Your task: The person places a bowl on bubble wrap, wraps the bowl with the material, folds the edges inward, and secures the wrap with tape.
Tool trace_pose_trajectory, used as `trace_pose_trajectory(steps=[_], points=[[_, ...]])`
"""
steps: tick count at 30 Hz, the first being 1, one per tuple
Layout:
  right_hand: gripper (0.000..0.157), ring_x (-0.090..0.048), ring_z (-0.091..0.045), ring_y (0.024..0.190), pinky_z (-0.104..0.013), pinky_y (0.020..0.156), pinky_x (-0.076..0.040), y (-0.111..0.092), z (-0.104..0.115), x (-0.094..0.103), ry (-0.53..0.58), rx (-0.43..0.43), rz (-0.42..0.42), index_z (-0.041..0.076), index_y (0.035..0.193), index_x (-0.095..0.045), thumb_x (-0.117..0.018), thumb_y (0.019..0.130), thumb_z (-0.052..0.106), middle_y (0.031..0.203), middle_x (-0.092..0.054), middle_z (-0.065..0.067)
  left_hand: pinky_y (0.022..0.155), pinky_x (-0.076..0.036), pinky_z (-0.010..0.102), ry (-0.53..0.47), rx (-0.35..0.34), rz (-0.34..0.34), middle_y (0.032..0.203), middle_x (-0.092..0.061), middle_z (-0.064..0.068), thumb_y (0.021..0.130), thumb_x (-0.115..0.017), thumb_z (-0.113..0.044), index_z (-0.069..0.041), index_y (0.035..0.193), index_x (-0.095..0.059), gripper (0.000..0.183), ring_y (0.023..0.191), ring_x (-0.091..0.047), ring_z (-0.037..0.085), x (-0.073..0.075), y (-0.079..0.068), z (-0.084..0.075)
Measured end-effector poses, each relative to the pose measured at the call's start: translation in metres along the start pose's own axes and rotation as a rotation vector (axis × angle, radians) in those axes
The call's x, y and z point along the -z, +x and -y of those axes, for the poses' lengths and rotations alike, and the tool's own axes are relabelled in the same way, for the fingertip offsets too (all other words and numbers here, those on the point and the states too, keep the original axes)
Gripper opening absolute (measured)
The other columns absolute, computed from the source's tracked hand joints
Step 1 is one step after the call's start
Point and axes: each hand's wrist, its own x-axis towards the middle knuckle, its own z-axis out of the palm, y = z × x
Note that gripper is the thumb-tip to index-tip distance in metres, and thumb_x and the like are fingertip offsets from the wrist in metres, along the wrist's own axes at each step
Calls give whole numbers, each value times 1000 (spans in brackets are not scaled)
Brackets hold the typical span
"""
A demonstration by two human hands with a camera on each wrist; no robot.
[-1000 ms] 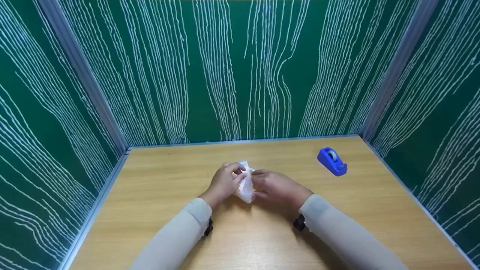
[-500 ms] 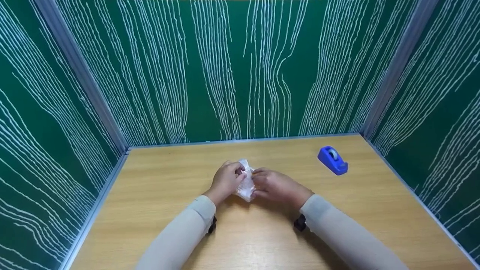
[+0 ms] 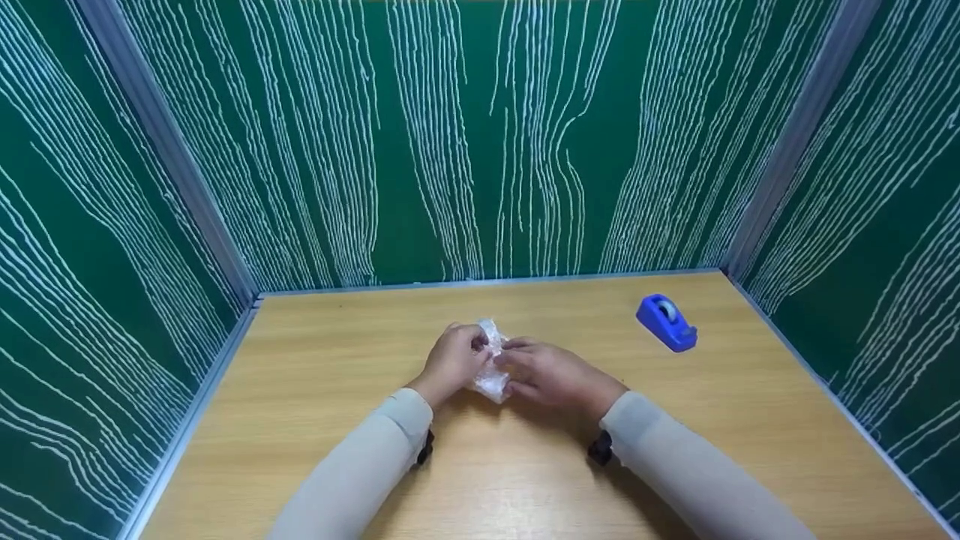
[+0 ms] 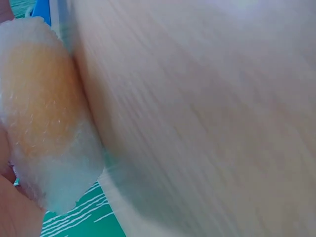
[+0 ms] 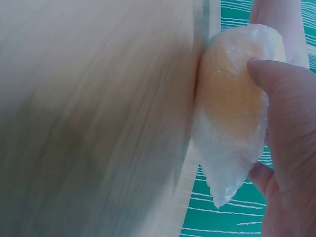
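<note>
A bundle of clear bubble wrap (image 3: 491, 385) lies between both hands at the middle of the wooden table. Something orange shows blurred through the wrap in both wrist views; its kind is hidden. From the left side, my left hand (image 3: 452, 356) grips the bundle, fingers curled over its upper part. My right hand (image 3: 555, 373) holds the opposite side, with thumb and fingers spread along it. In the right wrist view the right thumb (image 5: 271, 74) presses on the wrapped bundle (image 5: 232, 94), whose lower end tapers to a crumpled point.
A blue tape dispenser (image 3: 666, 324) with a roll of tape stands at the back right of the table (image 3: 337, 360). Green walls (image 3: 420, 150) with white wavy lines enclose the table at the back and both sides.
The fingers of my right hand have shifted slightly over the wrap. My left hand has moved a little to the right with its grip kept. The tape dispenser stays put.
</note>
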Motion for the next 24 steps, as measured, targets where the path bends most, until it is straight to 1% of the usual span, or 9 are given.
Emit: trace_pose_trajectory(steps=[2, 5, 9, 12, 14, 16, 19, 22, 24], points=[[43, -67, -31, 149, -50, 124, -56, 0, 0, -1, 1, -13, 14, 20, 152, -72, -74, 112, 36, 157, -72, -9, 117, -61, 43, 1, -5, 31, 124, -72, 4, 109, -79, -22, -14, 119, -81, 13, 119, -66, 22, 5, -2, -1], [43, -67, -30, 149, -50, 125, -55, 0, 1, -1, 4, -16, 24, 21, 152, -73, -72, 113, 40, 156, -73, -6, 127, -53, 49, 53, -81, 97, 140, -72, 4, 111, -75, -29, -16, 124, -84, 20, 135, -63, 25, 15, -7, 1], [44, -67, -30, 149, -51, 125, -56, 0, 1, -1, 16, -10, 19, 22, 153, -72, -68, 115, 44, 157, -73, -5, 135, -42, 54, 209, -199, 238, 161, -62, 2, 108, -76, -48, -22, 138, -82, 40, 151, -53, 27, 33, -22, 6], [44, -67, -31, 149, -52, 124, -56, -2, 1, 0, 24, -9, 2, 21, 153, -72, -66, 116, 45, 157, -72, -7, 139, -36, 58, 311, -252, 330, 172, -53, 1, 105, -75, -61, -30, 151, -75, 56, 162, -45, 30, 42, -31, 9], [42, -68, -33, 148, -54, 124, -56, -3, 1, 1, 27, 0, -15, 18, 150, -74, -69, 115, 41, 154, -74, -9, 140, -34, 59, 357, -290, 357, 178, -49, 2, 107, -70, -65, -35, 157, -69, 59, 167, -41, 32, 42, -35, 10], [39, -68, -34, 147, -54, 124, -56, -3, 1, 2, 24, 17, -23, 16, 147, -76, -71, 114, 37, 152, -75, -10, 141, -33, 60, 378, -308, 364, 182, -44, 1, 109, -64, -68, -39, 162, -64, 60, 170, -38, 32, 40, -38, 13], [38, -67, -34, 149, -54, 126, -55, -4, 2, 3, 39, 12, -8, 16, 146, -76, -72, 113, 35, 151, -76, -9, 141, -32, 61, 418, -339, 369, 185, -40, 0, 113, -55, -69, -41, 168, -56, 61, 173, -36, 31, 37, -41, 15], [42, -64, -31, 152, -55, 128, -52, -5, 2, 5, 64, -43, 25, 22, 151, -74, -71, 112, 38, 157, -73, -5, 142, -28, 62, 436, -346, 377, 187, -36, -3, 115, -49, -68, -41, 172, -49, 63, 176, -29, 30, 36, -43, 14], [43, -62, -31, 155, -55, 130, -50, -7, 2, 6, 90, -80, 38, 23, 153, -73, -71, 111, 37, 160, -71, -4, 143, -26, 61, 441, -352, 380, 187, -36, -4, 115, -49, -66, -39, 173, -47, 63, 177, -28, 30, 36, -44, 13]])
